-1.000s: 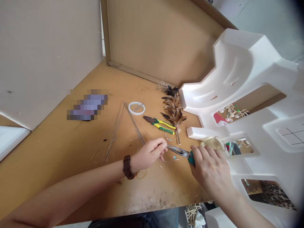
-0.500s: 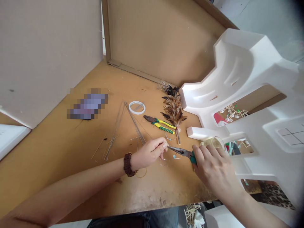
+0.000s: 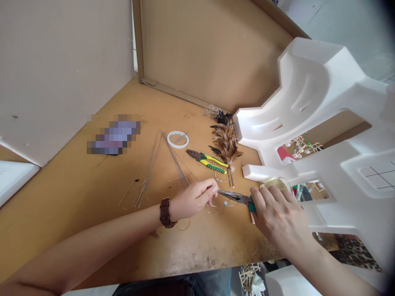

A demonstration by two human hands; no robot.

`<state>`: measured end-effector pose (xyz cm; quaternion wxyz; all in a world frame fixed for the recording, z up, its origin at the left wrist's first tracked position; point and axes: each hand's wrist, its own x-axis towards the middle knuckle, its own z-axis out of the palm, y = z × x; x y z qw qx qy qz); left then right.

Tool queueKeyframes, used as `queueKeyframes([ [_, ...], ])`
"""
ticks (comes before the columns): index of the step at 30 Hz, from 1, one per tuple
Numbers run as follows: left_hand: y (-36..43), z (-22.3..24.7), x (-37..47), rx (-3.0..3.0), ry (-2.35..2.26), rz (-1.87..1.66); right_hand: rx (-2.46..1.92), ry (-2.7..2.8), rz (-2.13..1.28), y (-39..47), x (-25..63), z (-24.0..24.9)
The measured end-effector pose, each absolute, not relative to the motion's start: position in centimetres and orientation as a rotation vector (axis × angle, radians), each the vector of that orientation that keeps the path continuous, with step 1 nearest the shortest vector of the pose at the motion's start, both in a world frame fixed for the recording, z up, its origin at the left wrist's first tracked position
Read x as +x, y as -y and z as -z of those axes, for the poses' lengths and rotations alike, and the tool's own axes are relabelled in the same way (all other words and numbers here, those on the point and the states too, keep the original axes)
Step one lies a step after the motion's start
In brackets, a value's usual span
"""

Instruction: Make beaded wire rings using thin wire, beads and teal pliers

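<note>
My left hand [image 3: 197, 198], with a brown watch [image 3: 166, 213] on its wrist, pinches a thin wire over the table. The needle-nose pliers [image 3: 236, 197] have their tips at the wire by my left fingertips. My right hand [image 3: 279, 213] is wrapped round their green handles. A small turquoise bead [image 3: 226, 203] shows beneath the pliers' jaws. Yellow-and-green combination pliers [image 3: 210, 161] lie just beyond my hands, beside a beaded loop [image 3: 220, 179]. Several loose straight wires [image 3: 177, 162] are spread left of my left hand.
A white tape roll [image 3: 178, 139] and a brown feather bundle [image 3: 226, 139] lie farther back. On the right stands a large white moulded panel [image 3: 336, 144], with a glass jar [image 3: 279, 183] near my right hand. Cardboard [image 3: 210, 49] rises behind the table [image 3: 191, 257].
My hands hold almost the same pose. My right hand and the pliers have shifted very slightly; the pliers' tips stay by my left fingertips.
</note>
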<state>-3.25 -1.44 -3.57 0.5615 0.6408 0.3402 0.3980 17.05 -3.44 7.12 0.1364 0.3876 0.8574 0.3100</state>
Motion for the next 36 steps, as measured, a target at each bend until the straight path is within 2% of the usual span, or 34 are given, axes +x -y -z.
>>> queueKeyframes([
  [36, 2.3, 4.2, -2.3, 1.471, -0.890, -1.014, 1.242, -2.440, -0.876, 4.1, 15.8, -6.8],
])
